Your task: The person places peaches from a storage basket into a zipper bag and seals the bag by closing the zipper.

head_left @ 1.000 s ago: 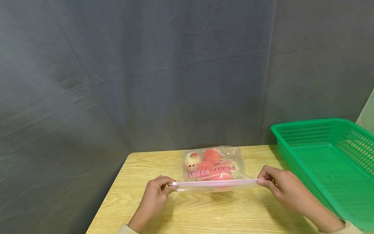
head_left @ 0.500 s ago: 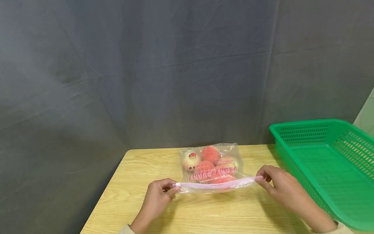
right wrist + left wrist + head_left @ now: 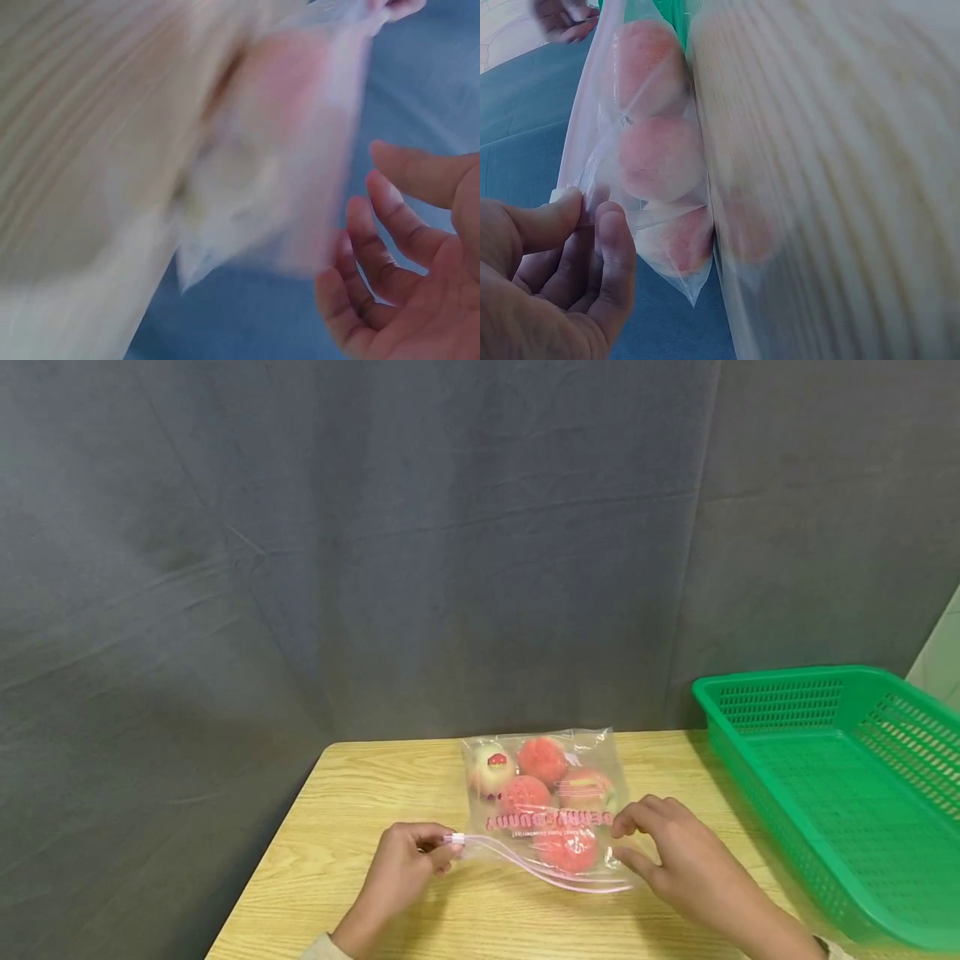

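Observation:
A clear zip bag with pink lettering lies on the table, several red and pale peaches inside it. My left hand pinches the bag's left top corner beside the white slider. In the left wrist view, thumb and forefinger meet on the film there. My right hand hovers near the bag's right side, thumb and fingers apart and nothing between them. The right wrist view shows this hand with loosely bent fingers beside the blurred bag. The pink zip strip sags in a curve.
A large green plastic basket stands to the right, close to my right forearm. Behind the wood-grain table hangs a grey cloth. The table's left edge runs down past my left hand.
My right hand has let go of the bag's right corner and moved left. The taut zip strip has slackened and dropped toward me. The left hand keeps its pinch, almost in place.

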A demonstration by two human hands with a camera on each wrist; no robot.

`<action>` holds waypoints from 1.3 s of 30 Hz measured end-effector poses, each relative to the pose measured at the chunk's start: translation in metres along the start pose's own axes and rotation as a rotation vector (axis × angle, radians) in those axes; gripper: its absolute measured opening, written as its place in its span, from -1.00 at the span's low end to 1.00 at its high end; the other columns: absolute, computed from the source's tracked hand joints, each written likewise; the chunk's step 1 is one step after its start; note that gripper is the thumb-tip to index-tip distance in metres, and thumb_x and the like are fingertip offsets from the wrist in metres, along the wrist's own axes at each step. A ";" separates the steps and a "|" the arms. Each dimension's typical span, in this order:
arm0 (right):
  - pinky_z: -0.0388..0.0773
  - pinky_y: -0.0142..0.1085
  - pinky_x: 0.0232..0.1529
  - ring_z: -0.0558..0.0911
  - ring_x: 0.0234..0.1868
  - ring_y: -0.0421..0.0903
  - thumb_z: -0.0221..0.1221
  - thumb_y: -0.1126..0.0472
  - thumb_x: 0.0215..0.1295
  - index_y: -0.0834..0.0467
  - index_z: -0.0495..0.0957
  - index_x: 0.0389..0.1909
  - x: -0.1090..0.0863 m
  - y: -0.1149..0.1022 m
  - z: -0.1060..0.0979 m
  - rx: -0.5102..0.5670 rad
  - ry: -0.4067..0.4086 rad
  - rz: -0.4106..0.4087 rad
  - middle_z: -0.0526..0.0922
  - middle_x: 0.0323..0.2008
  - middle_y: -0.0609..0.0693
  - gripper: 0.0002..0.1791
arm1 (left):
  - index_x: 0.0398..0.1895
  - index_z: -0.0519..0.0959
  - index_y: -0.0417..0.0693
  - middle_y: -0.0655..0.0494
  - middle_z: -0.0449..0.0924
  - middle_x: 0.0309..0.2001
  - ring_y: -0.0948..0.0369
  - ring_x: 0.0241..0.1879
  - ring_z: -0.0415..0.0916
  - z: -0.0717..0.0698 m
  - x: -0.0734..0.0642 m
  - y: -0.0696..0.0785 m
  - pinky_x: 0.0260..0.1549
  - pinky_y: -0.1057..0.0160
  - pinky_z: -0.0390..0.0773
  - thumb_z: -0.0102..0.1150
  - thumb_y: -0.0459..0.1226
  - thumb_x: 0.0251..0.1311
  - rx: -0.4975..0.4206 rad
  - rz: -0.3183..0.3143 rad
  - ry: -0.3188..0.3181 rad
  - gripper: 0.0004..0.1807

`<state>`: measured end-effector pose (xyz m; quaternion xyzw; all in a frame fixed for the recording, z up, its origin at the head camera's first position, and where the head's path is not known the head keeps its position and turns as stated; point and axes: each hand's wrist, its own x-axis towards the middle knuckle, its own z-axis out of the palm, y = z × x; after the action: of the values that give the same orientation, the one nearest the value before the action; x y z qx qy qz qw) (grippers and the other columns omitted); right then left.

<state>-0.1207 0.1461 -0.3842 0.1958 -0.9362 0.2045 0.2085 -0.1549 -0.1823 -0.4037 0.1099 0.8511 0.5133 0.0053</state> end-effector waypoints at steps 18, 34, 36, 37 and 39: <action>0.62 -0.24 -0.12 0.63 -0.08 -0.13 0.38 0.10 0.20 0.01 0.64 -0.14 0.060 -0.110 0.062 0.309 -0.236 -0.029 0.70 -0.12 -0.15 -0.77 | -0.25 0.77 -0.17 -0.03 0.77 -0.36 0.31 -0.49 0.56 -0.005 0.005 -0.008 -0.50 0.44 0.51 0.33 -0.26 0.18 0.013 0.028 -0.104 -0.83; 0.48 -0.46 -0.35 0.54 -0.32 -0.32 0.36 0.17 0.20 -0.03 0.62 -0.27 0.064 -0.109 0.082 0.387 -0.169 -0.038 0.64 -0.35 -0.19 -0.88 | -0.27 0.67 -0.19 -0.06 0.77 -0.34 0.01 -0.48 0.68 -0.006 0.004 -0.005 -0.41 0.19 0.70 0.38 -0.23 0.15 -0.055 0.008 -0.116 -0.80; 0.48 -0.47 -0.36 0.55 -0.34 -0.33 0.37 0.21 0.18 -0.02 0.63 -0.30 0.064 -0.109 0.083 0.391 -0.156 -0.046 0.64 -0.37 -0.19 -0.87 | -0.31 0.67 -0.20 -0.06 0.76 -0.36 0.05 -0.51 0.67 -0.006 0.004 -0.005 -0.43 0.20 0.70 0.38 -0.24 0.14 -0.058 0.000 -0.106 -0.81; 0.49 -0.47 -0.35 0.55 -0.35 -0.34 0.37 0.22 0.17 -0.02 0.63 -0.31 0.064 -0.109 0.083 0.391 -0.153 -0.050 0.65 -0.38 -0.19 -0.87 | -0.33 0.67 -0.20 -0.06 0.75 -0.38 0.06 -0.52 0.66 -0.006 0.004 -0.004 -0.44 0.21 0.70 0.38 -0.24 0.14 -0.056 -0.004 -0.102 -0.82; 0.50 -0.46 -0.33 0.55 -0.35 -0.35 0.38 0.23 0.16 -0.02 0.64 -0.32 0.065 -0.110 0.084 0.386 -0.148 -0.054 0.66 -0.39 -0.21 -0.88 | -0.36 0.67 -0.21 -0.05 0.74 -0.39 0.11 -0.55 0.64 -0.006 0.004 -0.004 -0.45 0.23 0.69 0.37 -0.28 0.15 -0.065 -0.016 -0.101 -0.85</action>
<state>-0.1513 -0.0033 -0.3904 0.2715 -0.8869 0.3593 0.1030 -0.1599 -0.1890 -0.4037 0.1286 0.8335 0.5344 0.0558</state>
